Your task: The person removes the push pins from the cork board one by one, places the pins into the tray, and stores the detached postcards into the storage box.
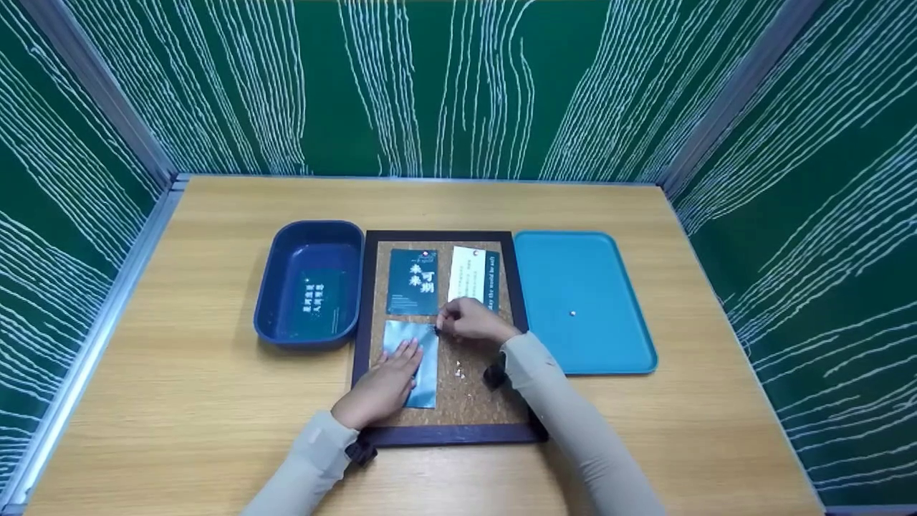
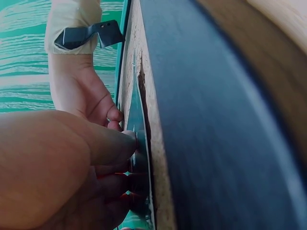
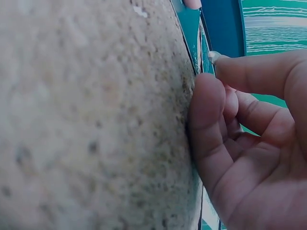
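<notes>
Our left hand [image 1: 387,380] is lying with its fingers straight, pressing on the light blue card [image 1: 425,383], which is resting on the lower left part of the corkboard [image 1: 494,405]. Our right hand [image 1: 473,320] is curling its fingers, thumb and fingertip coming together at the card's upper right corner; we are not managing to tell whether anything is sitting between them. The two hands are keeping just a little apart.

Above the light blue card's top edge, a narrow strip of cork is separating it from the dark teal card [image 1: 412,282]. To the right of that one, across another cork gap, the white-and-green card [image 1: 473,278] is standing slightly askew, its lower edge partly hiding behind our right hand. Below that hand, small shiny bits [image 1: 459,370] are lying on the cork, with room showing between them and the light blue card's right edge.

Our left forearm is crossing the lower left corner of the dark frame [image 1: 458,434], our right one its right side. Just beyond the left side, the blue bin [image 1: 269,304] is standing close, holding a green card [image 1: 320,304]. Along the right side, the teal tray [image 1: 577,276] is sitting close, carrying one tiny item [image 1: 572,313]. Outside these, the counter [image 1: 179,358] is offering wide wood margins left and right, and a shallower band is running behind, up to the green wall [image 1: 480,93].
</notes>
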`<state>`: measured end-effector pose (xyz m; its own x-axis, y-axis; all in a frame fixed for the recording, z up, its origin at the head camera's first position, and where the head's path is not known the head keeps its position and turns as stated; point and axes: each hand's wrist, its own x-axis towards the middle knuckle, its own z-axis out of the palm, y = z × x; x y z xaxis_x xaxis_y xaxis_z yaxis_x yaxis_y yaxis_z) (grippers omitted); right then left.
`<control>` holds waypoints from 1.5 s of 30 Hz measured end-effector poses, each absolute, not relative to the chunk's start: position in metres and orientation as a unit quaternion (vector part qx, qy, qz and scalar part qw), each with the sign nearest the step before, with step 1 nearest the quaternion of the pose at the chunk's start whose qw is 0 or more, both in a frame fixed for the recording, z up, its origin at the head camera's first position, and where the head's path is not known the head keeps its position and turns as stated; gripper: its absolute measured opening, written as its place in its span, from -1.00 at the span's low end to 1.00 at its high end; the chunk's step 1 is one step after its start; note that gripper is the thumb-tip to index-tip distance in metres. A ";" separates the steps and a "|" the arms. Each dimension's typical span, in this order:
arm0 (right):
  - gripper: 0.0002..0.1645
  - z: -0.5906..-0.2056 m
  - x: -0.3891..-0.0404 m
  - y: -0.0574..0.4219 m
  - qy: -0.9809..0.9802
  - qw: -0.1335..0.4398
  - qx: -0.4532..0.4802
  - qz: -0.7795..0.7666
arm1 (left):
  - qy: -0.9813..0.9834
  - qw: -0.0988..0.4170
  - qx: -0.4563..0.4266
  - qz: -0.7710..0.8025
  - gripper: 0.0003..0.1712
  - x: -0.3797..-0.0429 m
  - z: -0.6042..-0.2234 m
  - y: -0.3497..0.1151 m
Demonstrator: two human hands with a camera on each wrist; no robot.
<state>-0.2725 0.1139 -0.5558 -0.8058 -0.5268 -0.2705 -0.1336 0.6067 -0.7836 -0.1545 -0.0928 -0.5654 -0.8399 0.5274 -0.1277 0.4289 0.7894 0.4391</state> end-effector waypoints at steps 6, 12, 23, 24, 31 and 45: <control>-0.79 -0.551 -0.271 0.116 0.856 0.250 -0.186 -0.412 | 0.939 0.123 0.253 0.200 -0.39 -0.155 -0.565 -0.093; -0.79 -0.542 -0.271 0.122 0.851 0.249 -0.165 -0.431 | 0.938 0.129 0.254 0.200 -0.38 -0.155 -0.564 -0.093; -0.80 -0.537 -0.274 0.143 0.849 0.241 -0.130 -0.452 | 0.937 0.133 0.254 0.199 -0.38 -0.156 -0.564 -0.093; -0.81 -0.536 -0.275 0.145 0.850 0.240 -0.123 -0.453 | 0.937 0.134 0.254 0.201 -0.38 -0.155 -0.564 -0.093; -0.84 -0.528 -0.278 0.164 0.848 0.224 -0.101 -0.469 | 0.937 0.130 0.255 0.202 -0.38 -0.155 -0.563 -0.093; -0.73 -0.518 -0.279 0.214 0.852 0.192 -0.081 -0.481 | 0.932 0.125 0.264 0.213 -0.39 -0.152 -0.559 -0.094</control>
<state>-0.2788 0.2138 -0.5181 -0.9130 -0.3228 -0.2494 0.0466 0.5249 -0.8499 -0.1523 -0.0942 -0.5595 -0.8293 0.5454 -0.1216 0.4387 0.7703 0.4628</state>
